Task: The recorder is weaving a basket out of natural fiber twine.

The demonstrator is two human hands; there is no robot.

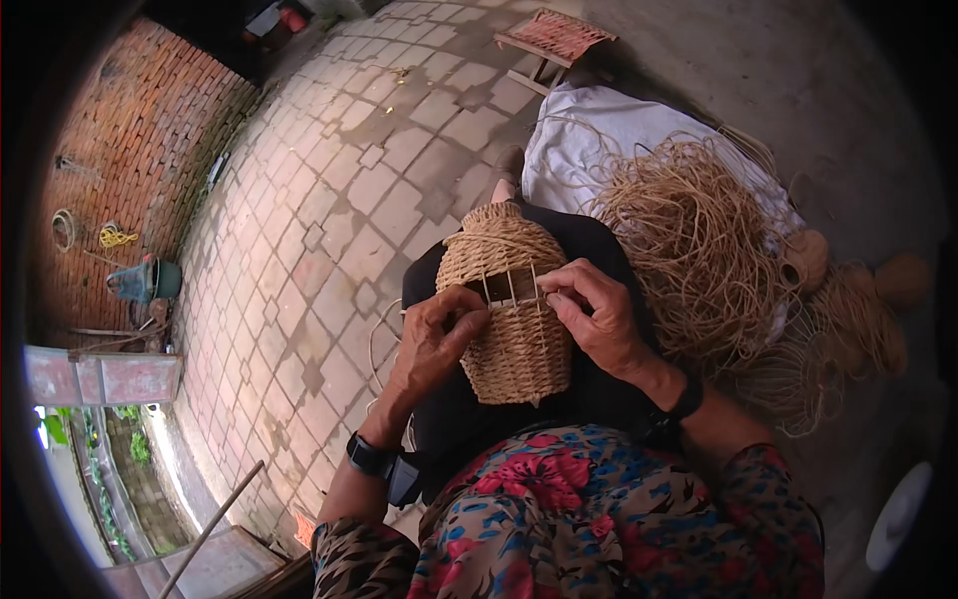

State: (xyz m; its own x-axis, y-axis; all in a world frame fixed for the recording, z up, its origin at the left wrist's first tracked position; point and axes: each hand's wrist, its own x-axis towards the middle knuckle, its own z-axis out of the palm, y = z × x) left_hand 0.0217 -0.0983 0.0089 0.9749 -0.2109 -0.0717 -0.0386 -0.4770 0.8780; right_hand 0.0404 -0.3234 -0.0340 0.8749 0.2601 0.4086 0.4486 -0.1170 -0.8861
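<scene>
A woven straw-coloured basket (514, 359) rests on my lap, narrow at its top, with an opening in its side crossed by several thin upright stakes. My left hand (442, 331) grips the basket's left side at the opening, fingers curled, thumb near the band below. At the opening's right edge, my right hand (594, 314) has thumb and forefinger closed on the weave or a stake; which one is hidden by the fingertips. A loose cord hangs down along the left of my lap.
Tangled natural cord (689, 240) lies on a white cloth (574, 125) at my right, beside tan rolls (803, 260). A low stool (554, 35) stands ahead on the paving. Along the brick wall (130, 120) at left are a teal bucket (160, 282) and a stick (220, 514).
</scene>
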